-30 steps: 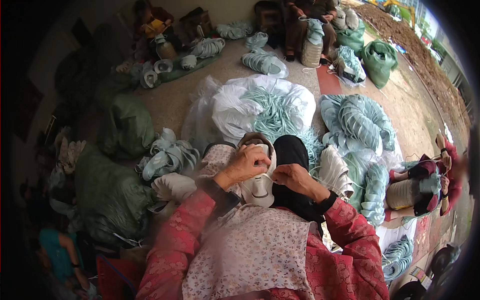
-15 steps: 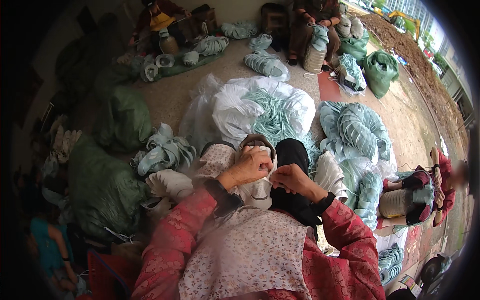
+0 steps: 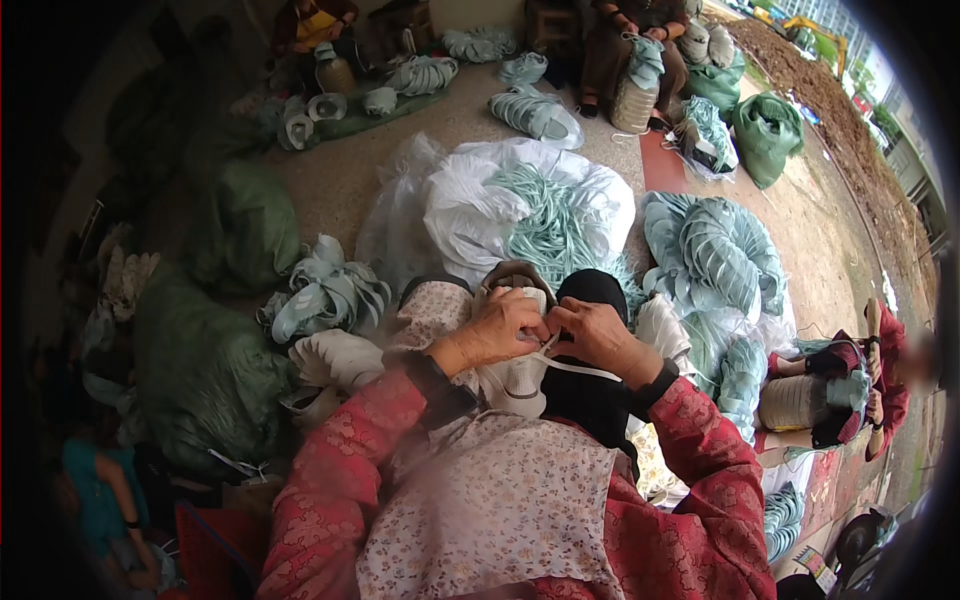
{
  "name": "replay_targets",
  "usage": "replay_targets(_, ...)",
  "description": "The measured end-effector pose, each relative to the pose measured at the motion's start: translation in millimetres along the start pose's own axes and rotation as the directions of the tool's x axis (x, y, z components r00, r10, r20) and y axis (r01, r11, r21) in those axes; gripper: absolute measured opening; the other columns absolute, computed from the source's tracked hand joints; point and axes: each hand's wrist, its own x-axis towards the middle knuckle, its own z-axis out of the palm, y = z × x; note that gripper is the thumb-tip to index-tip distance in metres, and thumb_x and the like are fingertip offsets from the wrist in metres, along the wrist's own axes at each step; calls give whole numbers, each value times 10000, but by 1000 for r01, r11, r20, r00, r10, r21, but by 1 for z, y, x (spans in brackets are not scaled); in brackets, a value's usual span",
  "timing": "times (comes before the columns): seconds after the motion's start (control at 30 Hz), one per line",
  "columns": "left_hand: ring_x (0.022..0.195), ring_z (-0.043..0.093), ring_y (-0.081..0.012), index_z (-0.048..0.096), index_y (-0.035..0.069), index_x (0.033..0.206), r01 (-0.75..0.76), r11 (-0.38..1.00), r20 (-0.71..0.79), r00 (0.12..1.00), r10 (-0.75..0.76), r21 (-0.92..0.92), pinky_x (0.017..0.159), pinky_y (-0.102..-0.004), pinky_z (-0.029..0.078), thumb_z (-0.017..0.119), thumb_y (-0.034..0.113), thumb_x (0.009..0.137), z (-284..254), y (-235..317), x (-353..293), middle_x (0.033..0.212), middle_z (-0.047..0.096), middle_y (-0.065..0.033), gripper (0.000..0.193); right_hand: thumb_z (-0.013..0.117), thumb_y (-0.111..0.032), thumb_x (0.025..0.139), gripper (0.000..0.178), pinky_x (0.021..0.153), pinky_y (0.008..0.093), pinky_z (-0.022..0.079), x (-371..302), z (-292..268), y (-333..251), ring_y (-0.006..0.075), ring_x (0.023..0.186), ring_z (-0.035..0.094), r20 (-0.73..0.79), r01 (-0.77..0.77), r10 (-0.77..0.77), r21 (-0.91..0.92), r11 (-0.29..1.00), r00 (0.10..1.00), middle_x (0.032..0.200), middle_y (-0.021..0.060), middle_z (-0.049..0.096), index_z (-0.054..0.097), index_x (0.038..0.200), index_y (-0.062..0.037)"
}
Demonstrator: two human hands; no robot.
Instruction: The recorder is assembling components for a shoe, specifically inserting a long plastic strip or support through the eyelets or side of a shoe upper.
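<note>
I see a white shoe (image 3: pixel 520 390) on the person's lap (image 3: pixel 437 312). The left hand (image 3: pixel 492 335) curls its fingers over it; I can't tell if they pinch anything. The right hand (image 3: pixel 603 340) has its fingers pinching a thin white lace (image 3: pixel 590 370). At twelve o'clock, a white bag (image 3: pixel 460 220) of green strings (image 3: pixel 548 215) sits on the gray floor (image 3: pixel 350 185), with blue shoe parts (image 3: pixel 720 250) at two and a green sack (image 3: pixel 205 375) at nine. Outside, toward two, is brown dirt (image 3: pixel 800 105).

Brown floor (image 3: pixel 330 188) with red strip (image 3: pixel 661 163), white sack (image 3: pixel 465 195), pale-blue bundles (image 3: pixel 528 112), green sack (image 3: pixel 768 145)
</note>
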Motion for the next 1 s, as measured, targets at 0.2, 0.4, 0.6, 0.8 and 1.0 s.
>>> replay_targets(0.2, 932, 522, -186, 680, 162, 737, 20, 1000, -1, 1000, -20, 22, 864, -353, 330, 720, 194, 717, 1, 1, -1, 807, 557, 20, 54, 748, -263, 750, 268, 653, 375, 484, 3, -8, 2, 265, 782, 601, 60, 38, -42, 66, 997, 997, 843, 54, 569, 586, 900, -111)
replay_targets(0.4, 820, 566, -218, 644, 124, 708, 13, 999, -135, 991, -19, -49, 770, -358, 418, 722, 138, 717, -13, -13, 2, 766, 561, -22, 80, 707, -225, 802, 226, 683, 380, 496, 3, -8, 1, 280, 835, 609, 77, 18, -24, 78, 997, 997, 867, 56, 569, 567, 935, -106)
replay_targets(0.6, 701, 611, -129, 695, 61, 841, 422, 905, -806, 553, -212, 52, 637, -283, 490, 739, 162, 815, -238, -95, -26, 796, 665, -53, 113, 699, -215, 813, 236, 685, 399, 506, 5, 0, 4, 295, 863, 617, 106, -45, 36, 84, 995, 994, 910, 58, 579, 542, 962, -120)
replay_targets(0.8, 762, 538, -74, 614, 71, 989, 361, 922, -794, 514, -324, -143, 698, -238, 462, 716, 132, 845, -202, -104, -45, 848, 574, 17, 187, 703, -178, 821, 254, 688, 389, 504, 3, -1, 6, 305, 823, 626, 110, -122, 103, 186, 975, 989, 933, 71, 600, 548, 1005, -100)
replay_targets(1.0, 786, 530, -197, 617, 71, 786, 363, 889, -387, 890, -242, 280, 765, -342, 421, 694, 255, 870, -48, -44, -71, 809, 542, -23, 217, 712, -146, 838, 342, 694, 358, 500, -36, -2, -9, 211, 787, 633, 5, -495, 572, 507, 706, 820, 857, 88, 636, 561, 1131, -57)
